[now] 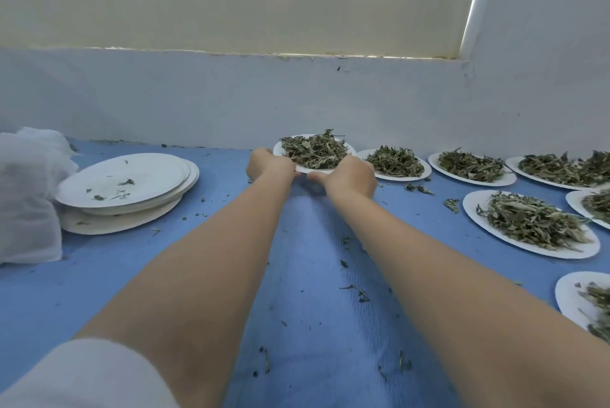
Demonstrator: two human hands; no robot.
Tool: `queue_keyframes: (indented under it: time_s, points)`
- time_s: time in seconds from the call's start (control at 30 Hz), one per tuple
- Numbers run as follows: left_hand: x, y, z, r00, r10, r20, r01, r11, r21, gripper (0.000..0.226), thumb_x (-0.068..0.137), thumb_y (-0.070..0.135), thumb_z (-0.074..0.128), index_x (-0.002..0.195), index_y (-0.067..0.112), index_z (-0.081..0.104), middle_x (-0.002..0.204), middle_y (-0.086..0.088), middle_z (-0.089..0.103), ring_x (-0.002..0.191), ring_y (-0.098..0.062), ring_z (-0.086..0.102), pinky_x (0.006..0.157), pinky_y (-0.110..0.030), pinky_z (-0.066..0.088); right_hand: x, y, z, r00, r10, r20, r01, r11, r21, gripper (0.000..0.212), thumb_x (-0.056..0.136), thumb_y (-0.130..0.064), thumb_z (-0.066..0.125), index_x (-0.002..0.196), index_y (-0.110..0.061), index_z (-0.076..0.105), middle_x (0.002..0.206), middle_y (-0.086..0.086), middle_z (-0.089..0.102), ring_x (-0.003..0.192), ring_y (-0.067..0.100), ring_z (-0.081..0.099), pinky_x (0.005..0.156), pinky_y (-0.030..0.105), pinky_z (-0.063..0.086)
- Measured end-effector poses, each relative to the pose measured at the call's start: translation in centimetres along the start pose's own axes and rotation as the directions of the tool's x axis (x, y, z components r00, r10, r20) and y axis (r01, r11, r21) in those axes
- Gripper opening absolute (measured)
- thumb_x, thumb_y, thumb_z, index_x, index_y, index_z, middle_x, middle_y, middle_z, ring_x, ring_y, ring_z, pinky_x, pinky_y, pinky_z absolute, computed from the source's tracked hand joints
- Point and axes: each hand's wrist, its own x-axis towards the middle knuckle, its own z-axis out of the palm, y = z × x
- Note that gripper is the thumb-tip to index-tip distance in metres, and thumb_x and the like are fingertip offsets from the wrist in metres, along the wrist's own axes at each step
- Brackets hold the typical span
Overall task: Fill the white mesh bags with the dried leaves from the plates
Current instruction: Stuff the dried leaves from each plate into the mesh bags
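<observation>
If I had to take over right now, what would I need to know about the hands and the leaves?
Left hand and right hand: both hold the near rim of one full plate of dried leaves at the far edge of the blue table.
Done: a stack of emptied plates sits on the left, beside the white mesh bags.
Left: this plate, plus several more full plates on the right. Loose crumbs lie scattered on the table.
Next, probably: carry the held plate to a bag and tip it in.
</observation>
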Motion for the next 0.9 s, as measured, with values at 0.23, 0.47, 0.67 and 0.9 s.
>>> queue_keyframes:
  time_s: [0.23, 0.47, 0.67, 0.9]
  points:
    - [-4.7, 1.9, -2.8, 0.999, -0.026, 0.046, 0.033, 0.985, -0.169, 0.048, 0.076, -0.018, 0.061, 0.118, 0.003, 0.056, 0.100, -0.008, 0.054, 0.058, -0.024, 0.063, 0.074, -0.033, 0.056, -3.6, -0.9, -4.2, 0.998, -0.049, -0.029, 0.050, 0.999, 0.017, 0.051, 0.072, -0.056, 0.072, 0.067, -0.011, 0.049, 0.084, 0.003, 0.057, 0.105, 0.023, 0.050, 0.073, 0.027, 0.037]
    - [-13.5, 2.9, -7.2, 0.999, -0.028, -0.037, 0.018, 0.970, -0.243, 0.042, 0.075, -0.020, 0.057, 0.104, 0.009, 0.061, 0.085, -0.001, 0.055, 0.067, -0.027, 0.064, 0.068, -0.029, 0.053, -11.3, -0.5, -9.5, 0.991, -0.131, -0.033, 0.132, 0.990, 0.046, 0.055, 0.071, -0.058, 0.071, 0.071, -0.012, 0.041, 0.095, 0.005, 0.056, 0.105, 0.021, 0.049, 0.078, 0.027, 0.037]
    - [-22.2, 3.0, -10.8, 0.997, -0.059, -0.051, 0.044, 0.966, -0.256, 0.040, 0.077, -0.018, 0.057, 0.110, 0.006, 0.060, 0.101, -0.002, 0.059, 0.058, -0.020, 0.063, 0.083, -0.038, 0.054, -19.4, 1.2, -15.8, 0.983, -0.181, -0.034, 0.182, 0.981, 0.070, 0.057, 0.071, -0.059, 0.070, 0.063, -0.016, 0.034, 0.079, -0.003, 0.041, 0.101, 0.018, 0.044, 0.072, 0.024, 0.028]
    - [-31.3, 0.5, -13.8, 0.995, -0.083, -0.046, 0.068, 0.962, -0.263, 0.060, 0.076, -0.017, 0.061, 0.131, 0.005, 0.049, 0.124, -0.008, 0.057, 0.056, -0.019, 0.063, 0.079, -0.035, 0.055, -29.0, 4.7, -19.8, 0.994, -0.106, -0.029, 0.109, 0.985, 0.135, 0.051, 0.075, -0.055, 0.069, 0.067, -0.013, 0.039, 0.083, -0.002, 0.044, 0.103, 0.017, 0.043, 0.072, 0.025, 0.031]
